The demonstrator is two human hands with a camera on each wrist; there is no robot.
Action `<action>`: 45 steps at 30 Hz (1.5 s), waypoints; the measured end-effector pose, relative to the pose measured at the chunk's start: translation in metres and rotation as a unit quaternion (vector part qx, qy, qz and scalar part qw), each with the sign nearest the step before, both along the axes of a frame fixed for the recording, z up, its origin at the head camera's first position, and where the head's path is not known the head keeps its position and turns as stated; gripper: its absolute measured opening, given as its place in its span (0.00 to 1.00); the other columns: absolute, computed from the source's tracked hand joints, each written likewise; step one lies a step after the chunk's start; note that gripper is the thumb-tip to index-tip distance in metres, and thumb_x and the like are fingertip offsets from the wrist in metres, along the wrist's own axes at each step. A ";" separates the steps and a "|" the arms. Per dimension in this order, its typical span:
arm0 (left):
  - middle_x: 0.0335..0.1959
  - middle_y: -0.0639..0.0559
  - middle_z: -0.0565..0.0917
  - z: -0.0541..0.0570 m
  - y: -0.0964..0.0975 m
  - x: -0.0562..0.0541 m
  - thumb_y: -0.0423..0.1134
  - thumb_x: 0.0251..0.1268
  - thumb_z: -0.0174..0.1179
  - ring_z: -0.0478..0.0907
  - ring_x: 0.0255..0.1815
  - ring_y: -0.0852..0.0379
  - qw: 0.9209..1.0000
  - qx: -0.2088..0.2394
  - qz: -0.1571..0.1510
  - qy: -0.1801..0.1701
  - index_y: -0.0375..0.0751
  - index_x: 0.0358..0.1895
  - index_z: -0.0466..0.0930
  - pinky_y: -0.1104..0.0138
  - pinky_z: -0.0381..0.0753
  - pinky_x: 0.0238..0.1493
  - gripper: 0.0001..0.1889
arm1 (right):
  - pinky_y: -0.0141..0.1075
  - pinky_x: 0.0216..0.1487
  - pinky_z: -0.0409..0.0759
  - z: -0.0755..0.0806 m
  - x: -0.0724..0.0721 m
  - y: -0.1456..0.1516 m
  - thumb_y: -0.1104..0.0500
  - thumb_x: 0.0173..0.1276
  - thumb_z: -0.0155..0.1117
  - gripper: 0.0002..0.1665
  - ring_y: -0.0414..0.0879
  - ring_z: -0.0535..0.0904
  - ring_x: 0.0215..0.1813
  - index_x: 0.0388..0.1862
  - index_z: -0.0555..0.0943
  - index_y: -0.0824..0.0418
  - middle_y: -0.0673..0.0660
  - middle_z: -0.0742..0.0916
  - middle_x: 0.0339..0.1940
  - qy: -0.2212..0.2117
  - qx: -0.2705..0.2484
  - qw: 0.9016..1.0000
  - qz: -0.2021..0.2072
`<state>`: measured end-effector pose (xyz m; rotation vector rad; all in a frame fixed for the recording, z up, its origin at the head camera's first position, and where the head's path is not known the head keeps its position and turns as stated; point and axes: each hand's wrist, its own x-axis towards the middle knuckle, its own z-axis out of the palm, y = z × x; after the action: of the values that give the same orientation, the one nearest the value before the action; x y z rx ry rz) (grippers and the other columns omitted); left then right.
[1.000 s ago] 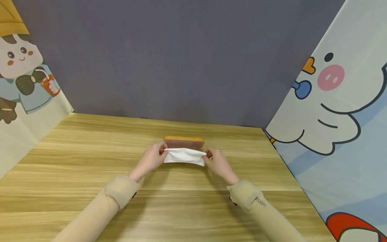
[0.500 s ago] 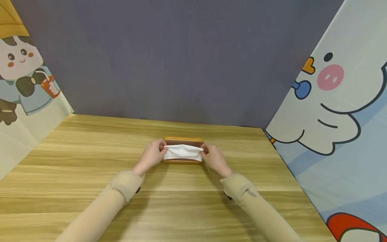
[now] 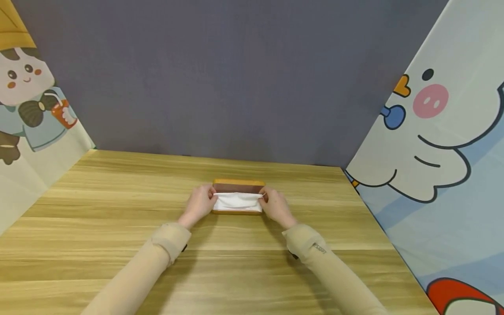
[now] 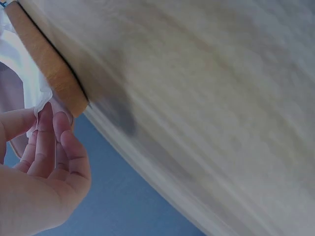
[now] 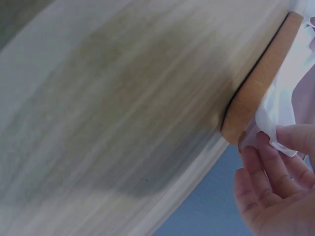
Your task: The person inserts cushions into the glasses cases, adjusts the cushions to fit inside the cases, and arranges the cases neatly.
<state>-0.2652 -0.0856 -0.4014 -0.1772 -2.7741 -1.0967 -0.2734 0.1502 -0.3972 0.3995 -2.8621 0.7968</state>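
Note:
An open, long orange-brown case (image 3: 240, 187) with a darker brown lining stands on the table, looking like a glasses case. Across its front half stretches a white cloth (image 3: 238, 201), close over the inside. My left hand (image 3: 199, 203) pinches one upper corner of the cloth; in the left wrist view the thumb and index finger meet on the cloth edge (image 4: 42, 96). At the opposite corner my right hand (image 3: 276, 206) pinches the cloth in the same way, with the cloth (image 5: 275, 115) hanging between thumb and fingers in the right wrist view. Orange front wall (image 5: 261, 81) shows below it.
The wood-grain table (image 3: 244, 271) carries the case near its far side. A dark grey panel (image 3: 220, 78) rises behind the table. Cartoon-printed panels, one left (image 3: 59, 166) and one right (image 3: 393, 153), flank it.
Both hands have brought the cloth from in front of the case to over its inside, then slightly lower. The case's front edge, hidden a second ago, now shows.

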 end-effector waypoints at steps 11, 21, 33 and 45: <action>0.30 0.43 0.83 -0.007 0.002 0.000 0.34 0.62 0.59 0.77 0.27 0.54 1.000 -0.024 0.017 -0.005 0.35 0.35 0.79 0.67 0.74 0.25 0.05 | 0.33 0.29 0.75 -0.008 -0.001 -0.003 0.65 0.64 0.61 0.10 0.43 0.75 0.26 0.45 0.80 0.65 0.58 0.85 0.29 0.018 0.018 1.000 0.015; 0.30 0.44 0.83 -0.007 0.003 -0.001 0.36 0.63 0.59 0.75 0.25 0.54 0.999 -0.035 0.030 -0.024 0.36 0.37 0.79 0.69 0.69 0.21 0.06 | 0.38 0.32 0.80 -0.008 0.000 -0.004 0.63 0.66 0.61 0.13 0.47 0.80 0.30 0.49 0.80 0.65 0.60 0.87 0.34 0.009 0.020 1.000 0.008; 0.33 0.41 0.85 -0.006 -0.002 -0.001 0.36 0.63 0.59 0.80 0.30 0.51 0.999 -0.029 0.005 -0.014 0.32 0.40 0.79 0.61 0.81 0.32 0.09 | 0.36 0.32 0.79 -0.010 -0.001 0.007 0.65 0.64 0.63 0.16 0.45 0.78 0.29 0.50 0.79 0.67 0.61 0.87 0.37 -0.015 -0.002 1.000 0.008; 0.42 0.34 0.83 -0.004 -0.009 -0.004 0.46 0.69 0.54 0.81 0.39 0.46 0.998 0.031 -0.008 -0.053 0.27 0.49 0.76 0.57 0.82 0.40 0.21 | 0.37 0.34 0.80 -0.005 -0.002 0.015 0.56 0.69 0.58 0.18 0.48 0.81 0.35 0.54 0.78 0.64 0.61 0.87 0.39 -0.084 -0.059 0.994 -0.023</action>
<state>-0.2697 -0.0948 -0.4056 -0.1377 -2.8307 -1.2301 -0.2753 0.1653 -0.4021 0.2610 -2.9446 1.0317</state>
